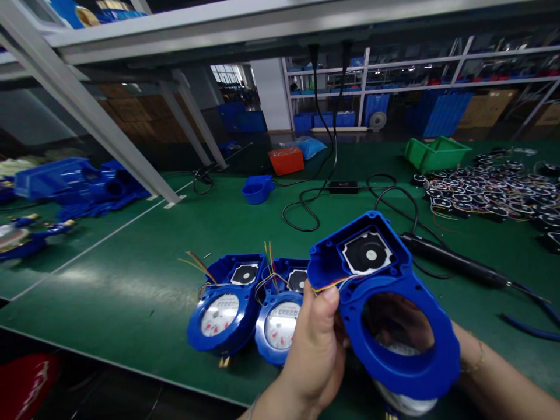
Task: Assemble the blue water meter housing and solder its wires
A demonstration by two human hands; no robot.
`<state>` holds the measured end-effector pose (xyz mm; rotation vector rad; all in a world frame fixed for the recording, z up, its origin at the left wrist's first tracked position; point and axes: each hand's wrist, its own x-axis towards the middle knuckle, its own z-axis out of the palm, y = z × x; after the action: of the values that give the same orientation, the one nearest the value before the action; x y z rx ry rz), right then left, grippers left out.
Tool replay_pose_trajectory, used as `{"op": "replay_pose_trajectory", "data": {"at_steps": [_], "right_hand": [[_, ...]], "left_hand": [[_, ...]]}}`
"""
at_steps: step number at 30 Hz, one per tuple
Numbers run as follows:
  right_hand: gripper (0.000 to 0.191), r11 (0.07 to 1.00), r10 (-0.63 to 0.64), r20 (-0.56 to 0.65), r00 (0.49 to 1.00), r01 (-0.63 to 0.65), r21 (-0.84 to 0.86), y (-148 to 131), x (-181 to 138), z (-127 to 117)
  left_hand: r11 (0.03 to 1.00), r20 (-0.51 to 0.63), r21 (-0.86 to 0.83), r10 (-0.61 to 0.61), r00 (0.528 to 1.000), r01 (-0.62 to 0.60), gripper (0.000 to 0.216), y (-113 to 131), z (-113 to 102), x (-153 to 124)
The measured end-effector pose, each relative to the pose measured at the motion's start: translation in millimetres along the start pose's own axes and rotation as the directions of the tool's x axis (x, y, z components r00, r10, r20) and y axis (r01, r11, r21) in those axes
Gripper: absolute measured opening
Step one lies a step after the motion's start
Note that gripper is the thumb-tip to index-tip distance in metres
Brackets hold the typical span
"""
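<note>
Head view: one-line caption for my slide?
Both hands hold a blue meter housing above two assembled meters on the green bench.

Both hands are up front holding a blue meter housing. The left hand pinches it at 9 o'clock, thumb pressing the coloured wires, and the right hand is behind it, seen through the round opening. Two finished water meters sit side by side on the green bench mat at the housing's 9 o'clock. An electric screwdriver lies at 2 o'clock, a heap of small black modules beyond it.
</note>
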<state>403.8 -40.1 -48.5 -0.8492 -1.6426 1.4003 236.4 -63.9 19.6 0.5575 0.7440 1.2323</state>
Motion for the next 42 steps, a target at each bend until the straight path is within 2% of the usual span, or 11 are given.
{"op": "replay_pose_trajectory", "data": {"at_steps": [3,5,8,12,17,20,25,30,33,39,42], "right_hand": [[0.031,0.973,0.084,0.089,0.992,-0.101,0.209,6,2,1],[0.025,0.922,0.11,0.126,0.986,-0.149,0.357,5,5,3],[0.025,0.879,0.09,0.163,0.983,-0.155,0.451,1,7,6],[0.031,0.895,0.094,0.206,0.974,-0.174,0.411,2,6,7],[0.042,0.906,0.157,0.221,0.963,-0.229,0.356,-4,7,4],[0.04,0.885,0.134,0.222,0.966,-0.218,0.412,-8,9,3],[0.032,0.828,0.133,0.133,0.982,-0.184,0.531,-5,9,5],[0.024,0.768,0.155,0.037,0.987,-0.144,0.624,-2,9,9],[0.024,0.787,0.133,0.014,0.991,-0.114,0.606,-5,8,9],[0.03,0.84,0.078,0.07,0.994,-0.103,0.533,-12,7,7],[0.029,0.848,0.046,0.103,0.994,-0.093,0.522,-11,7,5]], "left_hand": [[0.989,0.016,-0.069,-0.134,0.991,0.135,0.037,2,-2,4],[0.982,0.028,-0.083,-0.168,0.985,0.17,0.039,1,-3,6],[0.98,-0.015,-0.044,-0.196,0.981,0.195,0.036,-1,-4,8],[0.983,-0.077,0.039,-0.175,0.981,0.179,0.038,-6,-5,7],[0.972,-0.016,0.018,-0.235,0.972,0.235,0.037,-6,-3,7],[0.978,-0.013,0.033,-0.206,0.978,0.206,0.035,-5,-2,7],[0.985,-0.073,0.044,-0.165,0.984,0.168,0.034,-6,-1,7],[0.987,-0.076,0.057,-0.143,0.987,0.147,0.034,-7,0,8],[0.988,-0.067,0.043,-0.146,0.987,0.149,0.035,-6,0,9],[0.982,-0.117,0.099,-0.146,0.982,0.158,0.036,-7,-1,8],[0.979,-0.104,0.127,-0.148,0.984,0.161,0.034,-8,1,7]]}}
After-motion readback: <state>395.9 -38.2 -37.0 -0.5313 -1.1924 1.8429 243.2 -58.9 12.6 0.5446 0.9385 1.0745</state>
